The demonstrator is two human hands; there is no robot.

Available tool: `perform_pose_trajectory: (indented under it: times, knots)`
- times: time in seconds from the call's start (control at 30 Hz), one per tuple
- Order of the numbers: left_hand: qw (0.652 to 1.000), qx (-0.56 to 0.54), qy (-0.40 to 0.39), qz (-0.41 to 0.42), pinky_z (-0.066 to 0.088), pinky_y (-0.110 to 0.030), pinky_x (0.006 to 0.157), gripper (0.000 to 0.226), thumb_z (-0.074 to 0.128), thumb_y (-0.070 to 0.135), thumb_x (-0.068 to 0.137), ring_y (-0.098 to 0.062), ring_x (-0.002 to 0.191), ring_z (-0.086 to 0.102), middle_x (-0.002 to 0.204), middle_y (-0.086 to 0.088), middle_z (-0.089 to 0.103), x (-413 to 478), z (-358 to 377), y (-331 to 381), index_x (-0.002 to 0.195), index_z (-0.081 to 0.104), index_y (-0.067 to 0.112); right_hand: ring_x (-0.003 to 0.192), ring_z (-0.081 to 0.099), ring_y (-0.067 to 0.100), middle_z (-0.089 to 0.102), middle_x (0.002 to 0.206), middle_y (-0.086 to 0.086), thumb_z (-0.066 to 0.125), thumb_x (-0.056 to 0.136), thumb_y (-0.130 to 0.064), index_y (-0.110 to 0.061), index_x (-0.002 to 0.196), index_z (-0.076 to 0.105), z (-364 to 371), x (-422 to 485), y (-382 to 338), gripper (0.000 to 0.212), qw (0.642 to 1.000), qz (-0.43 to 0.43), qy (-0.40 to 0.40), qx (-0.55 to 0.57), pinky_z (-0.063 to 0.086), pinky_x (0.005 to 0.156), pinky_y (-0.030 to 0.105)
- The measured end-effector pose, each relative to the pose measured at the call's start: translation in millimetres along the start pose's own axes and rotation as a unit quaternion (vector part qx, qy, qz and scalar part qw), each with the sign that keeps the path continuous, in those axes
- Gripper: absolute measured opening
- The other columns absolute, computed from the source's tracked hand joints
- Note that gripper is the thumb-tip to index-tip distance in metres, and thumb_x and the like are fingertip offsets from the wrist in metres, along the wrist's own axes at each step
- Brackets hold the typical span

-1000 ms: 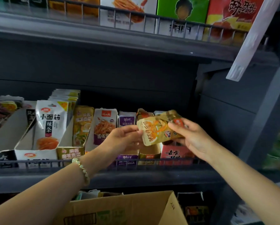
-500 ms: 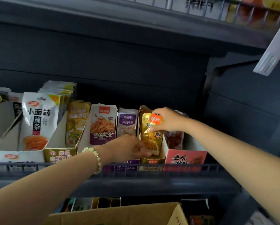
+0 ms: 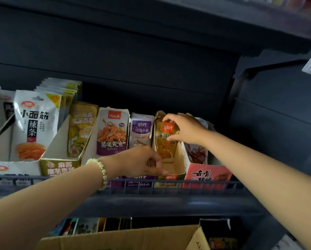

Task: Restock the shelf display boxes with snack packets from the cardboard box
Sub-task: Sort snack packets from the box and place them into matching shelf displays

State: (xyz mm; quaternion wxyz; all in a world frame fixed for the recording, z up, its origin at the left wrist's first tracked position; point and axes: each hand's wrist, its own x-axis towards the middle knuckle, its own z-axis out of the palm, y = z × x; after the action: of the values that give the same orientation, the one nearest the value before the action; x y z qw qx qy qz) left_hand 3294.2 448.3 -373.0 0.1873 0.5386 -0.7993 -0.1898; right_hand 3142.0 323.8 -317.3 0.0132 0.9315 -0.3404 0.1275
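Yellow snack packets stand upright in the yellow display box on the middle shelf. My right hand grips their tops, fingers over the upper edge and thumb on the front. My left hand, with a bead bracelet on the wrist, holds the left front wall of that box. The brown cardboard box sits below at the bottom edge of the view, and its inside is hidden.
Neighbouring display boxes hold purple packets, squid packets, gold packets and white packets. A red box stands to the right. A wire rail runs along the shelf front. An upper shelf hangs overhead.
My right hand has carried the yellow packets from in front of the shelf down into the yellow box. My left hand has dropped from the packets to the box's front wall.
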Motion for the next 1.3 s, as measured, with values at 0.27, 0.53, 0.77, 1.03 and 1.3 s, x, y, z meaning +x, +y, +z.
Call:
perform_pose_trajectory:
  times: [0.27,0.53,0.77,1.03,1.3]
  knots:
    - [1.0,-0.003,-0.008,-0.006,0.035,-0.012,0.066,0.023,0.06,0.041,0.09,0.011,0.061,0.05,0.067,0.016,0.052,1,0,1,0.071,0.057,0.028,0.122,0.044,0.02,0.049,0.135,-0.002,0.073,0.082,-0.032,-0.025,0.135,0.043,6,10,-1,0.061,0.998,-0.017,0.039,-0.049,0.03,0.1,0.031]
    - [1.0,0.007,-0.004,-0.028,0.041,-0.017,0.07,0.027,0.06,0.042,0.09,0.007,0.062,0.052,0.07,0.012,0.055,-3,1,5,0.077,0.063,0.019,0.128,0.041,0.018,0.046,0.137,-0.003,0.071,0.084,-0.032,-0.024,0.137,0.045,0,-6,-1,0.059,0.996,-0.023,0.08,-0.031,0.026,0.106,0.033]
    - [0.993,0.063,0.051,-0.086,0.051,-0.026,0.087,0.046,0.052,0.051,0.092,-0.009,0.098,0.06,0.114,0.005,0.061,-37,-3,35,0.131,0.049,0.026,0.141,0.027,0.012,0.03,0.154,-0.01,0.057,0.092,-0.042,-0.033,0.146,0.034,-13,-70,-15,0.059,0.997,-0.028,0.061,0.033,0.021,0.112,0.03]
    - [0.969,0.216,0.051,-0.107,0.022,-0.034,0.116,0.07,0.04,0.065,0.088,-0.01,0.143,0.022,0.156,0.012,0.024,-151,15,51,0.149,0.022,0.036,0.145,0.007,0.001,0.007,0.155,-0.027,0.048,0.092,-0.052,-0.047,0.147,0.017,7,-194,-66,0.063,0.994,-0.022,-0.073,0.079,0.015,0.12,0.035]
    - [0.963,0.188,-0.081,-0.179,0.031,-0.03,0.111,0.121,-0.013,0.094,0.053,-0.014,0.134,0.034,0.148,0.008,0.034,-267,98,2,0.146,0.031,0.031,0.144,0.011,0.004,0.002,0.158,-0.024,0.043,0.096,-0.051,-0.044,0.148,0.018,88,-261,-133,0.058,0.967,-0.007,-0.229,0.113,0.023,0.115,0.028]
